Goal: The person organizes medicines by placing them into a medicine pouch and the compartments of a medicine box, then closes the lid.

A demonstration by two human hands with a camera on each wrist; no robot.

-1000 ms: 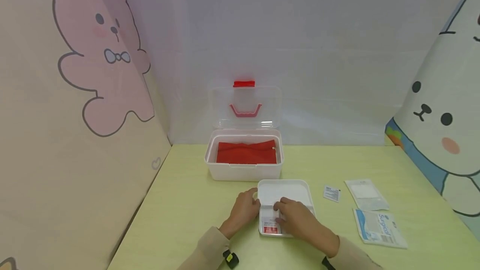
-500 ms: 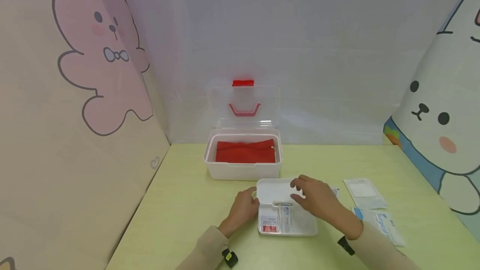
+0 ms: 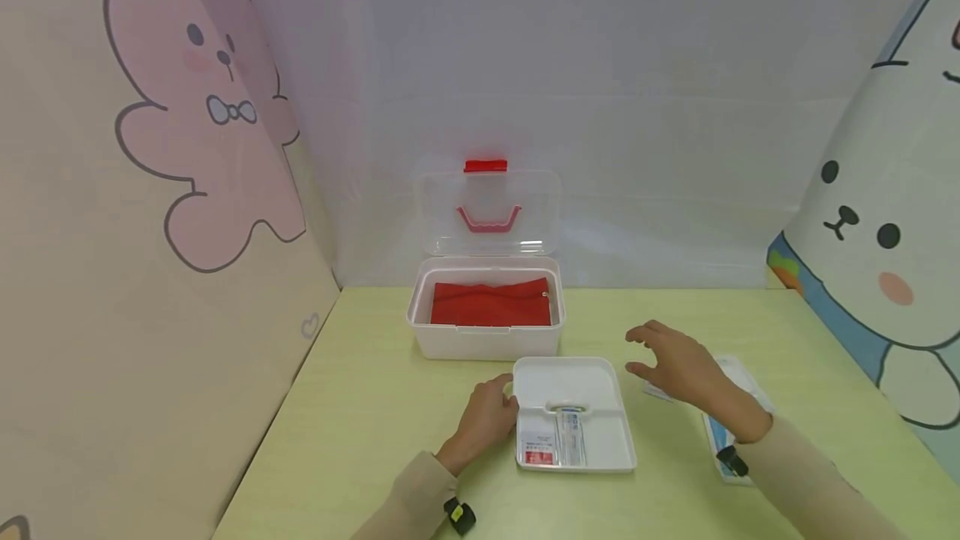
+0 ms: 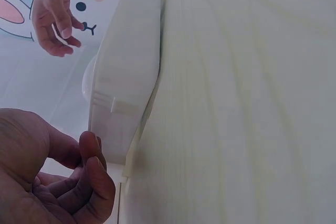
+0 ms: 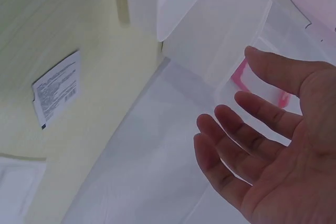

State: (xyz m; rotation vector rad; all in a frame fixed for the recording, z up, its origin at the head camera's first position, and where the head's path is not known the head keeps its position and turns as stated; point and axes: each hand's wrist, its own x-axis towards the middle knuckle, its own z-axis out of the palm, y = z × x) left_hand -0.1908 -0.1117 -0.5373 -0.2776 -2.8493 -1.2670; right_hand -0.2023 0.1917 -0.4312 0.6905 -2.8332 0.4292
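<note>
While the left hand [image 3: 486, 419] loosely touches the tray [image 3: 566, 377], the right hand [image 3: 678, 369], empty, fingers apart, hovers near the sachet [image 5: 59, 87], probably best pinched by one edge.

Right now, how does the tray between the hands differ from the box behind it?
The tray is shallow and divided; the box is deeper, with no dividers visible. Small packages lie in the tray, while a red item sits in the box. The box has a clear lid standing open; the tray shows none. Both are white with rounded corners.
</note>
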